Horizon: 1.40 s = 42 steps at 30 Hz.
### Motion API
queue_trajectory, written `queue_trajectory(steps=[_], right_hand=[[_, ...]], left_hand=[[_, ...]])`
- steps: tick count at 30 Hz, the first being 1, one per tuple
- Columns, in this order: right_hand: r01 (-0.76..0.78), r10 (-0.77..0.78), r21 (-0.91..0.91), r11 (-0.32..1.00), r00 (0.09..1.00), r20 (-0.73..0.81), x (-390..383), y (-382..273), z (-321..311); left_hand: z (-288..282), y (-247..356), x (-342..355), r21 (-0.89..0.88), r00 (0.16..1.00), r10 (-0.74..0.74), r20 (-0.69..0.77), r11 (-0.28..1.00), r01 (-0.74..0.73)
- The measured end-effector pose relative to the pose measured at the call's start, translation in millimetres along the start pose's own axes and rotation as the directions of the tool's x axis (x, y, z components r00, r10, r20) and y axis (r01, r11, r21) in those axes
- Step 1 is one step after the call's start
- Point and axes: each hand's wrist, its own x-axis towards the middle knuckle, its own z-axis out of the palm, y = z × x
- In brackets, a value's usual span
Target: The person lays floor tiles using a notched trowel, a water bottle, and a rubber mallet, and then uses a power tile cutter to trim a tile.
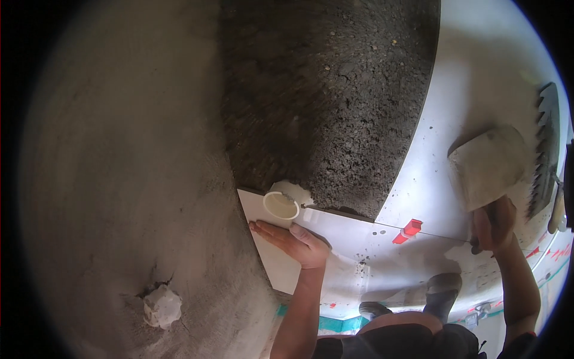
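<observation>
My left hand [292,244] lies with its fingers stretched out on a white tile [278,269], just below a short white pipe [281,205] that sticks out at the tile's edge. In my right hand [496,226], closed round its handle, is a trowel [491,166] with a broad blade smeared grey. It is over the white tiles at the right. Dark, rough mortar [353,119] covers the area above the pipe, bordering the tiles. A red levelling wedge [408,231] sits on the tile joint between my two hands.
A notched trowel [545,149] lies at the far right. Bare grey cement [131,149] fills the left side, with a white lumpy plug [161,306] stuck in it. My feet [443,294] and a green strip [338,325] show near the lower edge. Grey crumbs dot the tiles.
</observation>
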Motion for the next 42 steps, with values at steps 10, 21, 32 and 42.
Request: queue_trajectory(steps=[10,21,32,42], right_hand=[[-0.234,0.264,0.296,0.926,0.963,-0.064,3.6,-8.6,1.6],[-0.387,0.402,0.417,0.823,0.914,0.056,5.3,-20.4,0.4],[-0.234,0.252,0.349,0.907,0.968,-0.006,7.1,-16.1,0.4],[-0.307,0.3,0.293,0.906,0.951,0.069,-2.3,-11.8,0.5]], left_hand=[[-3.7,1.1,0.3,0.068,0.997,0.061,-0.039,0.996,-0.058],[-1.6,-1.3,-1.5,0.078,0.997,0.029,-0.074,0.997,-0.023],[2.4,-5.1,-3.2,0.039,0.991,0.026,-0.132,0.999,-0.021],[5.7,-7.6,-7.8,0.021,0.989,-0.005,-0.147,1.0,0.008]])
